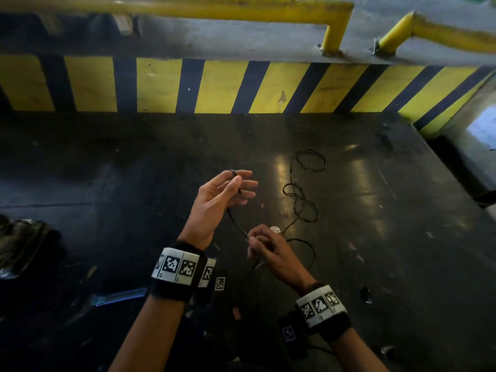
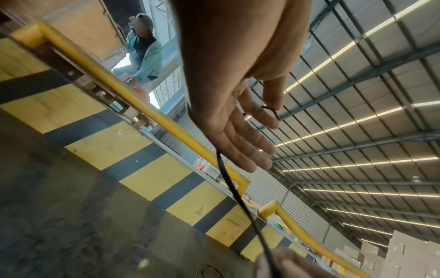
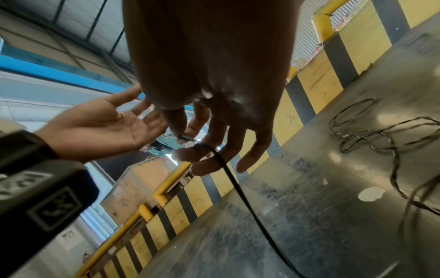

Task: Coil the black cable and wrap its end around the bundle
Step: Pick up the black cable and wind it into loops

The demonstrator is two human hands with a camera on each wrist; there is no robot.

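Observation:
A thin black cable (image 1: 300, 202) lies in loose tangled loops on the dark floor, to the right of both hands. My left hand (image 1: 228, 191) is raised with its palm up and fingers straight. Its thumb pinches the cable's end (image 2: 270, 111) against the index finger. From there the cable (image 2: 228, 184) hangs down to my right hand (image 1: 265, 251), lower and nearer me, whose curled fingers grip it. In the right wrist view the cable (image 3: 238, 188) crosses the right fingers (image 3: 214, 165) and trails away to the floor loops (image 3: 371, 139).
A yellow-and-black striped kerb (image 1: 222, 87) with a yellow railing (image 1: 214, 9) bounds the floor at the back. A dark bag (image 1: 21, 242) lies at the left and a blue object (image 1: 120, 296) near my left forearm. A person (image 2: 142, 56) sits beyond the railing.

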